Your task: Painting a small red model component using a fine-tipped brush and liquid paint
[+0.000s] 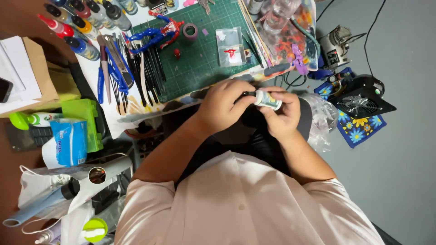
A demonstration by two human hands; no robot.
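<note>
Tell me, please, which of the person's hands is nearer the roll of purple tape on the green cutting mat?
Left. The left hand is just below the purple tape; the right hand sits farther right.

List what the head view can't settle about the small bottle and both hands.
- Small bottle: its cap end is covered by the left hand, so cap on or off cannot be told.
- Bottle contents and label: too small and blurred.
- Right hand: fingers wrap behind the bottle; the grip on the far side is hidden.
- Lap beneath the hands: dark, no detail.
- Clear plastic box on the green cutting mat: the red piece inside is too small to identify.
</note>
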